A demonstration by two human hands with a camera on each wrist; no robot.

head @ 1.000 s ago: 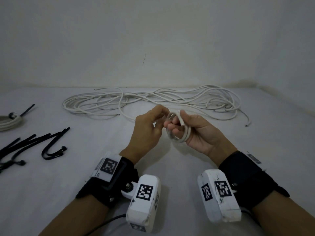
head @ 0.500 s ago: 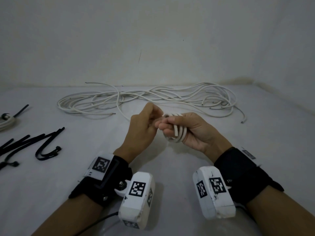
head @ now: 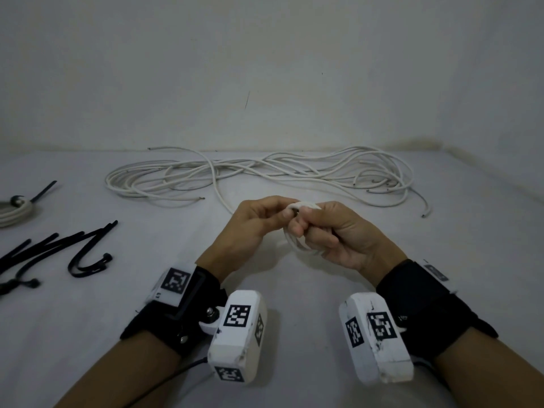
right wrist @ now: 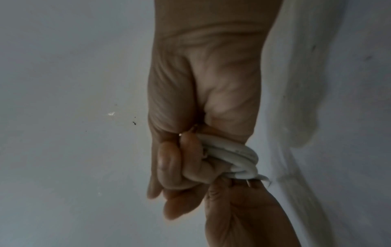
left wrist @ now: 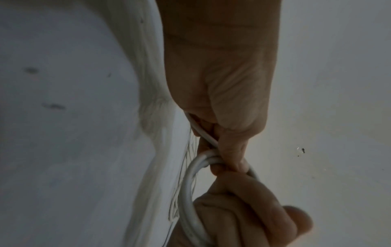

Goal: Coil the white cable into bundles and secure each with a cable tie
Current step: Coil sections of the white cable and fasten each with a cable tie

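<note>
Fingers of both hands cover much of the small white cable coil [head: 297,242], so its loop count is unclear. The right hand [head: 341,234] curls around its loops; the left hand [head: 253,228] pinches the cable at the top, above the table's [head: 294,290] centre. Loose white cables [head: 265,175] lie far behind; black cable ties [head: 73,248] lie left.

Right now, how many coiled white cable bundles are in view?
2: a small coil in left hand and right hand; a tied bundle far left, partly cropped. Others may lie offscreen.
</note>
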